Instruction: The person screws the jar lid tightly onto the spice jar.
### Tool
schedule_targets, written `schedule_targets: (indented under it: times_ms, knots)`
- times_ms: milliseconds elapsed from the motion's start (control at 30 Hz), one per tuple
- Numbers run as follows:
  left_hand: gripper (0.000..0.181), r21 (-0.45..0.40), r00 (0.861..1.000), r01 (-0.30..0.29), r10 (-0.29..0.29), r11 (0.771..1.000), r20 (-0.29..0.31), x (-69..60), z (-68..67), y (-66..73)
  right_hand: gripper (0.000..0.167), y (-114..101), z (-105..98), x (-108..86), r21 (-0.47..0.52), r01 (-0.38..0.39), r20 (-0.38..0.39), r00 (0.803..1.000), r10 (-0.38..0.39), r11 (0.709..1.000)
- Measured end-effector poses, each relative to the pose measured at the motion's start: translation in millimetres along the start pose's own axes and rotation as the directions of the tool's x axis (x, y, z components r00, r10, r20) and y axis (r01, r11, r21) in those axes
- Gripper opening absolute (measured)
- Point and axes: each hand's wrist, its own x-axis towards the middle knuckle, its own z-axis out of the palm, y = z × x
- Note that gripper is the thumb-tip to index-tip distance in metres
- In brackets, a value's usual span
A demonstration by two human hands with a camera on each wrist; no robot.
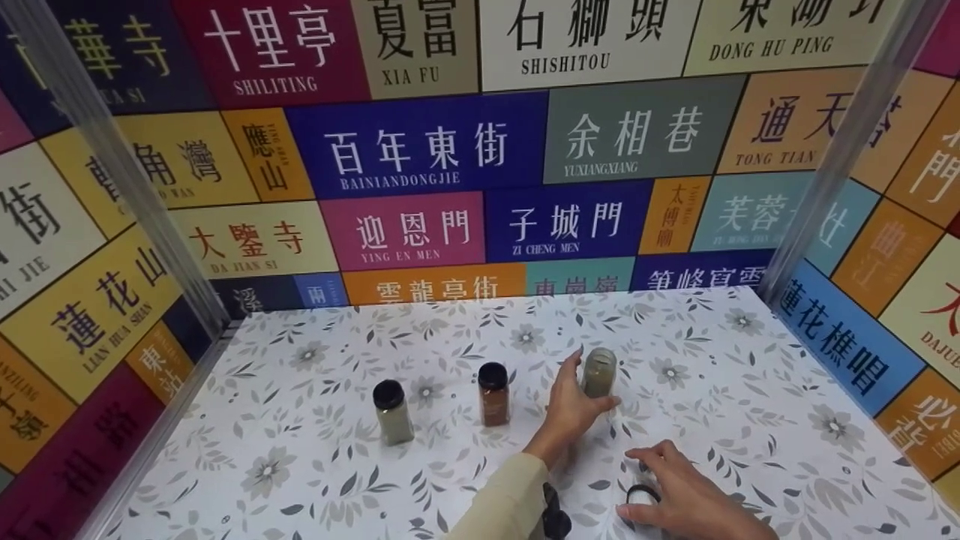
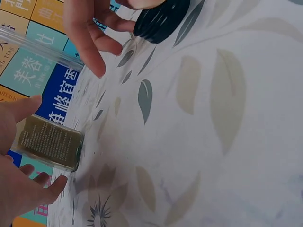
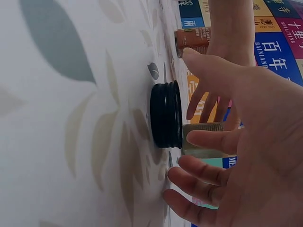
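An uncapped glass spice jar (image 1: 600,373) with greenish-brown powder stands upright on the table. My left hand (image 1: 574,401) is beside it, thumb and fingers spread on either side; in the left wrist view the jar (image 2: 49,143) shows between them, and whether they touch it is unclear. A black screw lid (image 3: 165,116) lies on the table, looking like a dark ring in the head view. My right hand (image 1: 686,491) hovers around this lid, its fingers loosely bent and apart, not gripping it.
To the left stand two black-capped jars, one with reddish-brown powder (image 1: 494,397) and one with pale green powder (image 1: 394,416). The table (image 1: 337,480) has a floral cover. Sign-patterned panels (image 1: 412,150) rise behind it and at both sides.
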Motion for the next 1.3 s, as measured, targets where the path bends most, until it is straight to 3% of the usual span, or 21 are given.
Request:
schedule_targets:
  times_ms: [167, 333, 567, 767, 1100, 1300]
  knots:
    - [0.085, -0.015, 0.999, -0.023, 0.023, 1.000, 0.029, 3.6, -0.9, -4.0, 0.077, 0.3, 0.3, -2.0, -0.016, 0.064, 0.019, 0.998, -0.064, 0.998]
    - [0.082, -0.048, 0.996, -0.051, 0.055, 0.998, 0.072, 4.6, -2.3, -4.7, 0.071, -1.7, -0.5, -0.6, -0.039, 0.040, 0.015, 0.999, -0.039, 0.998]
    - [0.067, -0.054, 0.987, -0.142, 0.146, 0.988, 0.062, 7.7, -5.6, -8.5, 0.054, 0.1, -0.6, -2.4, -0.059, 0.082, 0.004, 0.997, -0.082, 0.995]
    - [0.060, -0.028, 0.985, -0.159, 0.161, 0.987, 0.066, 13.4, -9.4, -12.5, 0.042, 0.1, 1.3, -5.6, -0.041, 0.132, -0.010, 0.991, -0.133, 0.990]
    - [0.062, -0.018, 0.985, -0.118, 0.120, 0.993, 0.127, 19.6, -12.4, -15.1, 0.041, -12.0, 2.4, 2.3, -0.066, -0.055, -0.021, 0.998, 0.053, 0.996]
    - [0.062, 0.006, 0.984, -0.125, 0.123, 0.992, 0.130, 20.3, -11.9, -17.5, 0.038, -12.5, 2.7, 0.4, -0.137, 0.115, -0.094, 0.987, -0.128, 0.984]
